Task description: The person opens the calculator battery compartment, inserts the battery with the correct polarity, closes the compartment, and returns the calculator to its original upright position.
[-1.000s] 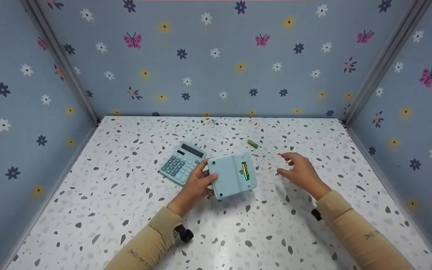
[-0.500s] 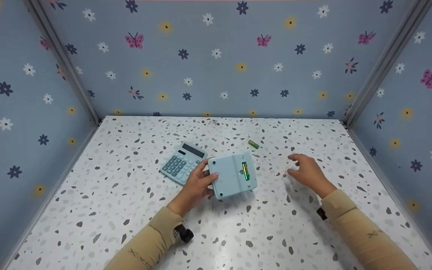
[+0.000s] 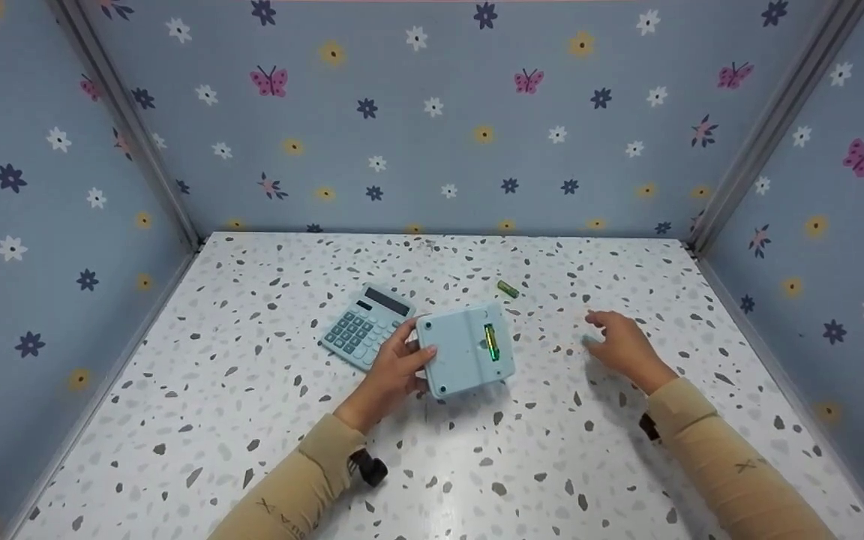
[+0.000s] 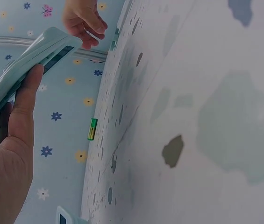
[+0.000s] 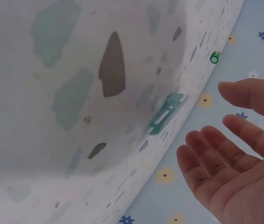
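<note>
My left hand [image 3: 391, 367] grips a light blue calculator [image 3: 451, 352] by its left side, back facing up. A green and gold battery [image 3: 491, 343] lies in the open compartment on its back. In the left wrist view the fingers [image 4: 22, 107] hold the calculator [image 4: 33, 58] above the table. My right hand [image 3: 627, 349] hovers at the right with loosely bent fingers, holding nothing. Below it in the right wrist view, a small teal battery cover [image 5: 167, 114] lies on the table, apart from the right hand [image 5: 244, 158].
A second light blue calculator [image 3: 357, 330] lies face up behind the left hand, partly hidden by it. Another green battery [image 3: 508, 289] lies farther back on the speckled white table [image 3: 274, 465]. Flower-patterned walls [image 3: 432, 75] stand at the back and both sides.
My right hand has moved rightward, away from the held calculator. The left hand and its calculator have stayed nearly still.
</note>
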`<act>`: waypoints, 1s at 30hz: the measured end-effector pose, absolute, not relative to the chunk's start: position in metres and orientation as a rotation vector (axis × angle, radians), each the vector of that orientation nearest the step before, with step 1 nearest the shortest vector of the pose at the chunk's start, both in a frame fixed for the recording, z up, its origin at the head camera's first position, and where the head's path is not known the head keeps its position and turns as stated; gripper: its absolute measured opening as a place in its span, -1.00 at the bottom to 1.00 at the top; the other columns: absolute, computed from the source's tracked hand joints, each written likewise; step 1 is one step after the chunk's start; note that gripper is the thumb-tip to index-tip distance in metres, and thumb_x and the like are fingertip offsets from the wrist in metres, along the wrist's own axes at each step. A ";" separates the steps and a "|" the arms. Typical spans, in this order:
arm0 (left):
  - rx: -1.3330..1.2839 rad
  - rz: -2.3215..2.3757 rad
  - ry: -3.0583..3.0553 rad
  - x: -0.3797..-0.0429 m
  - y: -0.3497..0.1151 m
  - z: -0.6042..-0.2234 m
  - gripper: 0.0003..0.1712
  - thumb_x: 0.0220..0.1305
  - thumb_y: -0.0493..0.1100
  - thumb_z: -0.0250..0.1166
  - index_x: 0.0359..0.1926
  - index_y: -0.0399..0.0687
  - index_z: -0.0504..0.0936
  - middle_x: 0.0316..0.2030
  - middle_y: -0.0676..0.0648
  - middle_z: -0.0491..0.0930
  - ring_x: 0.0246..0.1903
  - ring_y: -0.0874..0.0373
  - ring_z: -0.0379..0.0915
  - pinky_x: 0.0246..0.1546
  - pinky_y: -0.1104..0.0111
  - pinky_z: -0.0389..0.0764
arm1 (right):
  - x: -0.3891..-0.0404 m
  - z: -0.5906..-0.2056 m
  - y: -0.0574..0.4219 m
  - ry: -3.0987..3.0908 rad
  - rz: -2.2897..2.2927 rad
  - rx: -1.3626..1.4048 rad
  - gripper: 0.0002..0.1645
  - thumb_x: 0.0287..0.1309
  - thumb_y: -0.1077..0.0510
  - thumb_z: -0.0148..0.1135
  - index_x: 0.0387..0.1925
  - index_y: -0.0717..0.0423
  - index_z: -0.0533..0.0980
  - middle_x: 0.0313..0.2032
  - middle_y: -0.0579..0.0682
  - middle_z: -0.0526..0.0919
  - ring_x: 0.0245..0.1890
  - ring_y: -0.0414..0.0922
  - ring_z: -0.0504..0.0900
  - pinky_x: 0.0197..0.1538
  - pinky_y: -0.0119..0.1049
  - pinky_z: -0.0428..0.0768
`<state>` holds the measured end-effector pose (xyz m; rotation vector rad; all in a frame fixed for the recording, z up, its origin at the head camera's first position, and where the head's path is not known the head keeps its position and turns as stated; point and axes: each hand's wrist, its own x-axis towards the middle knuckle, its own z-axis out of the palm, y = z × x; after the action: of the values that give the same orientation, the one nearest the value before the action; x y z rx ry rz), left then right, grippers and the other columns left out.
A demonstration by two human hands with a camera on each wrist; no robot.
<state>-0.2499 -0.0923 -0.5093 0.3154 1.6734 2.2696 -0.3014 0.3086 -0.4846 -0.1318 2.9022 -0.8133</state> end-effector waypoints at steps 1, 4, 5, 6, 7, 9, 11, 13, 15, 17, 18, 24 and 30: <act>0.316 2.271 1.673 -0.250 -0.093 -0.509 -0.31 0.64 -0.24 0.20 0.64 -0.04 0.19 0.21 -0.07 0.70 0.04 0.05 0.75 -0.09 0.14 0.83 | -0.302 -0.485 0.310 2.900 -0.809 -0.129 -0.32 0.47 0.28 0.24 0.52 0.40 0.36 0.46 0.47 0.44 0.44 0.44 0.47 0.44 0.33 0.51; 0.318 2.272 1.678 -0.250 -0.093 -0.508 -0.32 0.63 -0.25 0.21 0.63 -0.03 0.20 0.19 -0.07 0.70 0.03 0.06 0.75 -0.11 0.16 0.84 | -0.303 -0.486 0.313 2.896 -0.800 -0.132 -0.32 0.42 0.32 0.23 0.51 0.40 0.38 0.44 0.48 0.46 0.43 0.44 0.46 0.42 0.35 0.51; 0.318 2.272 1.681 -0.250 -0.093 -0.507 -0.32 0.63 -0.25 0.21 0.63 -0.03 0.21 0.19 -0.08 0.70 0.03 0.06 0.75 -0.11 0.15 0.84 | -0.304 -0.487 0.314 2.892 -0.797 -0.129 -0.32 0.42 0.32 0.23 0.50 0.39 0.38 0.43 0.48 0.47 0.43 0.44 0.46 0.42 0.35 0.50; 0.319 2.272 1.683 -0.250 -0.093 -0.507 -0.33 0.63 -0.25 0.21 0.62 -0.03 0.21 0.19 -0.09 0.70 0.03 0.05 0.75 -0.11 0.14 0.85 | -0.304 -0.487 0.315 2.888 -0.792 -0.123 -0.33 0.41 0.32 0.23 0.50 0.39 0.39 0.42 0.48 0.48 0.43 0.44 0.47 0.42 0.36 0.51; 0.321 2.269 1.688 -0.250 -0.093 -0.507 -0.33 0.63 -0.25 0.21 0.62 -0.03 0.21 0.20 -0.10 0.70 0.04 0.05 0.75 -0.11 0.14 0.85 | -0.305 -0.488 0.316 2.881 -0.792 -0.115 -0.34 0.42 0.30 0.24 0.49 0.39 0.40 0.41 0.48 0.48 0.42 0.43 0.47 0.42 0.35 0.50; 0.321 2.264 1.693 -0.250 -0.094 -0.506 -0.32 0.63 -0.25 0.21 0.63 -0.03 0.21 0.22 -0.11 0.69 0.05 0.04 0.74 -0.10 0.14 0.85 | -0.306 -0.489 0.317 2.872 -0.775 -0.097 -0.35 0.44 0.26 0.27 0.47 0.40 0.42 0.38 0.49 0.50 0.39 0.43 0.50 0.40 0.35 0.51; 0.320 2.261 1.692 -0.250 -0.093 -0.506 -0.32 0.63 -0.24 0.21 0.63 -0.02 0.20 0.24 -0.12 0.68 0.07 0.03 0.74 -0.08 0.13 0.85 | -0.307 -0.491 0.319 2.857 -0.771 -0.059 -0.37 0.45 0.23 0.30 0.45 0.40 0.44 0.37 0.48 0.51 0.38 0.40 0.52 0.39 0.33 0.53; 0.318 2.259 1.693 -0.250 -0.093 -0.506 -0.31 0.63 -0.24 0.21 0.64 -0.02 0.21 0.25 -0.13 0.68 0.07 0.02 0.74 -0.09 0.12 0.85 | -0.307 -0.493 0.321 2.842 -0.768 -0.026 -0.37 0.46 0.21 0.32 0.43 0.41 0.45 0.35 0.48 0.52 0.36 0.39 0.54 0.39 0.32 0.54; 0.316 2.258 1.696 -0.250 -0.093 -0.507 -0.31 0.63 -0.23 0.22 0.64 -0.01 0.21 0.26 -0.13 0.68 0.07 0.03 0.74 -0.10 0.14 0.85 | -0.308 -0.494 0.322 2.829 -0.760 0.000 -0.38 0.47 0.20 0.32 0.43 0.41 0.45 0.35 0.47 0.53 0.36 0.37 0.55 0.39 0.30 0.54; 0.316 2.258 1.700 -0.250 -0.094 -0.507 -0.31 0.63 -0.22 0.22 0.64 -0.01 0.21 0.25 -0.13 0.68 0.06 0.03 0.75 -0.12 0.15 0.85 | -0.308 -0.495 0.323 2.820 -0.753 0.017 -0.38 0.48 0.19 0.31 0.43 0.42 0.45 0.35 0.47 0.53 0.35 0.35 0.55 0.39 0.30 0.54; 0.317 2.258 1.701 -0.250 -0.094 -0.507 -0.31 0.63 -0.22 0.22 0.64 -0.01 0.22 0.24 -0.13 0.69 0.05 0.03 0.75 -0.12 0.16 0.85 | -0.309 -0.496 0.323 2.817 -0.750 0.022 -0.38 0.49 0.19 0.31 0.43 0.42 0.44 0.34 0.46 0.53 0.34 0.34 0.56 0.39 0.30 0.54; 0.313 2.251 1.705 -0.251 -0.094 -0.508 -0.29 0.62 -0.21 0.24 0.65 -0.01 0.20 0.24 -0.13 0.69 0.06 0.03 0.75 -0.11 0.16 0.84 | -0.312 -0.498 0.325 2.802 -0.743 0.024 -0.34 0.47 0.14 0.33 0.43 0.44 0.44 0.28 0.45 0.58 0.20 0.27 0.64 0.30 0.23 0.63; 0.300 2.240 1.712 -0.250 -0.094 -0.508 -0.30 0.63 -0.21 0.23 0.65 0.04 0.21 0.31 -0.18 0.64 0.11 0.01 0.73 -0.05 0.12 0.83 | -0.317 -0.501 0.328 2.798 -0.702 -0.001 -0.36 0.43 0.11 0.38 0.33 0.47 0.51 0.16 0.41 0.65 0.00 0.14 0.70 0.10 0.07 0.70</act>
<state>-0.2499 -0.0938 -0.5085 0.3000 1.7118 2.2403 -0.3174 0.3278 -0.5006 -0.0014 2.7980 -0.7016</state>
